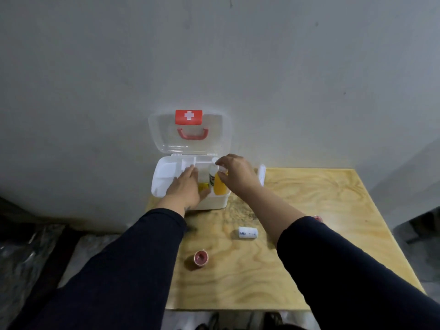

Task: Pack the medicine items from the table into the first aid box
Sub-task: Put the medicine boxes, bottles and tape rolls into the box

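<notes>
The box [190, 184] is sitting open at the table's [309, 210] far left corner, its clear lid [190, 134] leaning back against the wall. Both hands are working inside it. The left hand [188, 186] is lying flat, fingers [190, 171] pressed together, over a small yellow item [204, 186]. The right hand [234, 173] is hovering with fingers curled, seemingly pinching the top of an orange bottle [219, 186] standing beside a white bottle [211, 176]. So packing is judged partly done. Left on the table are a white roll [248, 232], a pink tape roll [201, 257], and a small reddish thing [317, 218] half hidden by the right sleeve.
</notes>
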`<action>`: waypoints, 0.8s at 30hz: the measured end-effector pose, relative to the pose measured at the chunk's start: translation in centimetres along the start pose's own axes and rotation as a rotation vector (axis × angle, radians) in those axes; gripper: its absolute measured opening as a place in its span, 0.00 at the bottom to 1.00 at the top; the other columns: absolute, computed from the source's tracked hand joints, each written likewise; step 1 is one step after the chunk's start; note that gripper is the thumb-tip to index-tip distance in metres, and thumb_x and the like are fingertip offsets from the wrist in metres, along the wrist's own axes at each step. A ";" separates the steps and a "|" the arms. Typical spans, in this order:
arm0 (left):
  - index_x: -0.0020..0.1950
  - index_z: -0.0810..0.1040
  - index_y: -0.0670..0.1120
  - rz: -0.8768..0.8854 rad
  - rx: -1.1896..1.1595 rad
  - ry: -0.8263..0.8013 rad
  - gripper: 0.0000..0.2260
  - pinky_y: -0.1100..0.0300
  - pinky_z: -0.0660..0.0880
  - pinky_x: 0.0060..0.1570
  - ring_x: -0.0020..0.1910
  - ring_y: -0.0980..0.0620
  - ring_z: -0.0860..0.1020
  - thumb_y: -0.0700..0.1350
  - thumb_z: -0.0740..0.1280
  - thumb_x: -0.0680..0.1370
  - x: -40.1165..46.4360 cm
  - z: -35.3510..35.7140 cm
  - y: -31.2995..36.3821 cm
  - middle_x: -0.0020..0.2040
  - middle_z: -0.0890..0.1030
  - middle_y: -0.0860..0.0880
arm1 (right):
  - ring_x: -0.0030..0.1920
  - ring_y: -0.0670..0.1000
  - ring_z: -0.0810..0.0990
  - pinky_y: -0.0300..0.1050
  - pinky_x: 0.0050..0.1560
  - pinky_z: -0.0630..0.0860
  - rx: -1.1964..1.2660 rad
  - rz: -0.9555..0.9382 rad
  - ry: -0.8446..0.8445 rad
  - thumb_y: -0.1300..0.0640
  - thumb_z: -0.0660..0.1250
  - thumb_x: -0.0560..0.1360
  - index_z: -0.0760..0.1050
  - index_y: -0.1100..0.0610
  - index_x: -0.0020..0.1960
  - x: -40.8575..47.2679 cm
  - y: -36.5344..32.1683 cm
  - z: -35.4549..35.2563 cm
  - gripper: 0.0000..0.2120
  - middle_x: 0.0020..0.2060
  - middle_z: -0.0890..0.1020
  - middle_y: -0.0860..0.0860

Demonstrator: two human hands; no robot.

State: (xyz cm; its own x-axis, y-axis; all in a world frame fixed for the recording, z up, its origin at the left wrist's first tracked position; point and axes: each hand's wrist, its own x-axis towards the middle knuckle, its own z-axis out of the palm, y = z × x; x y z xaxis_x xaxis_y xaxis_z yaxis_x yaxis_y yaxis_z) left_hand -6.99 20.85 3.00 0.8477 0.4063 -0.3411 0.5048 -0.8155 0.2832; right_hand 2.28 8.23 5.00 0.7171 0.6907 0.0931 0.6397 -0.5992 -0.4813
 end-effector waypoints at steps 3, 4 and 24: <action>0.80 0.47 0.45 0.031 0.008 0.006 0.37 0.50 0.51 0.77 0.79 0.45 0.50 0.61 0.59 0.79 -0.1 0.0 -0.5 0.81 0.45 0.52 | 0.54 0.58 0.79 0.49 0.54 0.77 -0.030 0.040 -0.019 0.62 0.63 0.74 0.76 0.58 0.61 0.1 -0.1 1.5 0.15 0.56 0.80 0.56; 0.80 0.47 0.45 0.038 0.008 0.009 0.37 0.50 0.50 0.76 0.79 0.46 0.49 0.61 0.59 0.79 -0.3 -0.1 -0.5 0.81 0.45 0.52 | 0.54 0.58 0.80 0.51 0.54 0.78 -0.035 0.050 -0.023 0.62 0.63 0.75 0.76 0.58 0.61 0.1 -0.2 1.9 0.15 0.56 0.79 0.56; 0.80 0.44 0.48 0.046 -0.056 0.033 0.35 0.44 0.51 0.76 0.79 0.40 0.46 0.62 0.54 0.79 -0.3 1.7 -1.2 0.80 0.43 0.53 | 0.57 0.59 0.77 0.47 0.55 0.73 0.012 0.554 0.079 0.57 0.65 0.76 0.76 0.58 0.61 -7.8 7.7 0.2 0.14 0.58 0.79 0.58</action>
State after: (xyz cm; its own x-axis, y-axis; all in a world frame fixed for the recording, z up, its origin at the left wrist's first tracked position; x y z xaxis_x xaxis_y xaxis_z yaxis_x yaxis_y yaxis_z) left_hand -8.10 21.07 1.23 0.8747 0.3831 -0.2968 0.4727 -0.8097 0.3478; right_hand 1.61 -1.66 0.36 0.9641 0.2408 -0.1116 0.1581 -0.8589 -0.4871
